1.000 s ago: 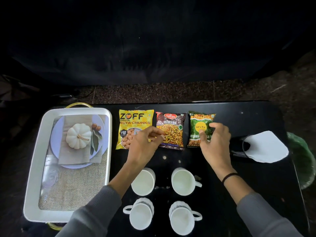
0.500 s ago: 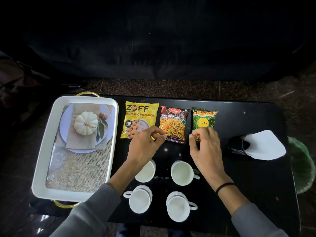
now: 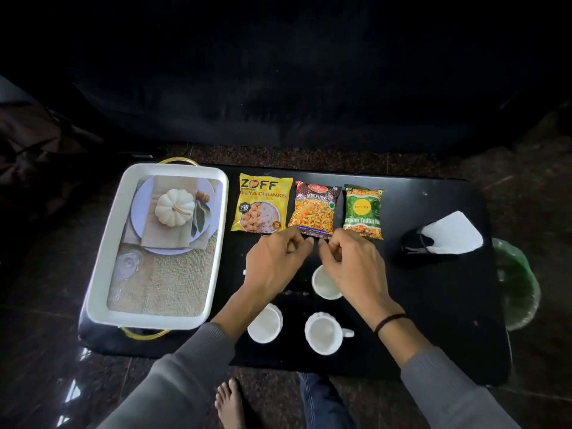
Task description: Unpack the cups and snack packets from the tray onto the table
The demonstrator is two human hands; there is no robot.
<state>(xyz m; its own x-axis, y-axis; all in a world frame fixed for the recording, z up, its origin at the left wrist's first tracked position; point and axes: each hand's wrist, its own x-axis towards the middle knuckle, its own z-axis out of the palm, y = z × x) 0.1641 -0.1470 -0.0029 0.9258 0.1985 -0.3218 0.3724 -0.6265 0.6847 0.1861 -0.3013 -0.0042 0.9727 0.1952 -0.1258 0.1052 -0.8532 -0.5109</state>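
Three snack packets lie in a row at the back of the black table (image 3: pixel 433 320): a yellow soya chunks packet (image 3: pixel 261 205), a brown mixture packet (image 3: pixel 314 212) and a green packet (image 3: pixel 363 212). My left hand (image 3: pixel 275 261) and my right hand (image 3: pixel 353 264) meet at the brown packet's lower edge, fingers curled and pinching it. White cups stand in front: one (image 3: pixel 325 283) partly under my right hand, one (image 3: pixel 264 323) beside my left forearm, and one (image 3: pixel 323 332) with its handle pointing right. The white tray (image 3: pixel 102 243) sits at the left with no cups or packets in it.
The tray's bottom shows a white pumpkin on a plate and burlap; gold handles stick out at both ends. A black holder with white paper (image 3: pixel 448 233) stands at the table's right. A green bin (image 3: pixel 517 283) is on the floor beyond. My bare foot (image 3: pixel 229 404) is below the front edge.
My right hand left the green packet and moved left to the brown packet's lower edge. My left hand shifted right to meet it. The camera view pulled back.
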